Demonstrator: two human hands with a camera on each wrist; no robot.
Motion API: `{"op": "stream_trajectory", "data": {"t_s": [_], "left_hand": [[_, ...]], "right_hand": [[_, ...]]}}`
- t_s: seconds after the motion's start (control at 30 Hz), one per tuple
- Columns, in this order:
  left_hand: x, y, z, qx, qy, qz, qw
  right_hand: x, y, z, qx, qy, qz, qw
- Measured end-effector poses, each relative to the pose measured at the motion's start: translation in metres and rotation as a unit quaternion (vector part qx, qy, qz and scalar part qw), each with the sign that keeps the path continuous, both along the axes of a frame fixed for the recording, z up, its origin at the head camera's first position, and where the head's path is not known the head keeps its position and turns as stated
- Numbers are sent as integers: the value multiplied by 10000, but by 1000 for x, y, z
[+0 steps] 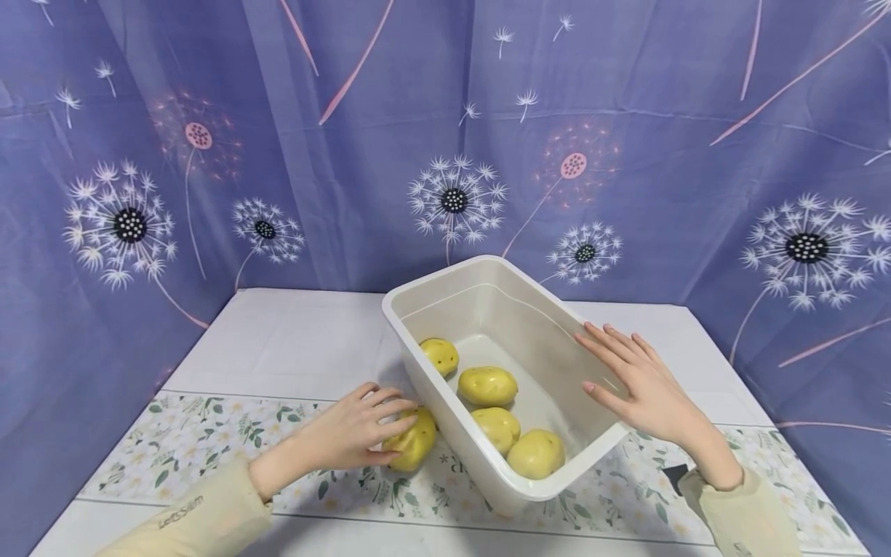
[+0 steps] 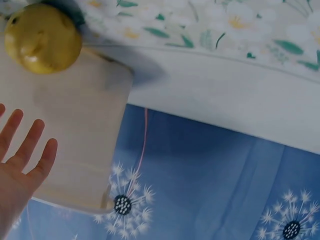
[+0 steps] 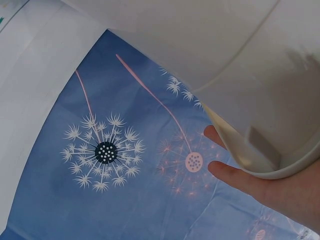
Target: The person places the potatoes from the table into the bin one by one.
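Note:
A white plastic bin (image 1: 445, 422) stands at an angle on the table, with several yellow potatoes (image 1: 488, 386) lying inside toward its left and near end. Another potato (image 1: 414, 442) sits on the table against the outside of the bin's left wall; it also shows in the left wrist view as a potato (image 2: 44, 39). Over that outer potato is my left hand (image 1: 365, 425), fingers spread and loosely bent, with a gap beside it in the wrist view. My right hand (image 1: 643, 387) lies along the bin's right rim, fingers extended and thumb over the inner side.
A white table (image 1: 306, 333) carries a floral strip (image 1: 223, 433) across its front half. Blue cloth (image 1: 362, 178) printed with dandelions hangs behind and along both sides. Close to the right sleeve is a small dark patch (image 1: 675, 477).

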State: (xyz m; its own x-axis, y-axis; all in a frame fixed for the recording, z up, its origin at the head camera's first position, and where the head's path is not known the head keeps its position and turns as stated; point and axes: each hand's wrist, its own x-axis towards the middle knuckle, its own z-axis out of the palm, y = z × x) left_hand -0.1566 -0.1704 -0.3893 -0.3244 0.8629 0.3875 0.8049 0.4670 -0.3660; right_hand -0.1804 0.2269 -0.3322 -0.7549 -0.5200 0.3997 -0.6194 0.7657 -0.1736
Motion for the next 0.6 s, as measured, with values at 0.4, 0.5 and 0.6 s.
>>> {"op": "stream_trajectory", "data": {"t_s": [0.4,0.5,0.6], "left_hand": [[-1,0,-17,-420,-505,343,9972],[-2,1,-21,-381,-643,306,9967],[-2,2,-25,-379,-764,283,9959]], "right_hand": [[0,-1,0,21,9,-14,10000],[0,-1,0,21,13,-19,10000],[1,0,0,22,20,-28,10000]]}}
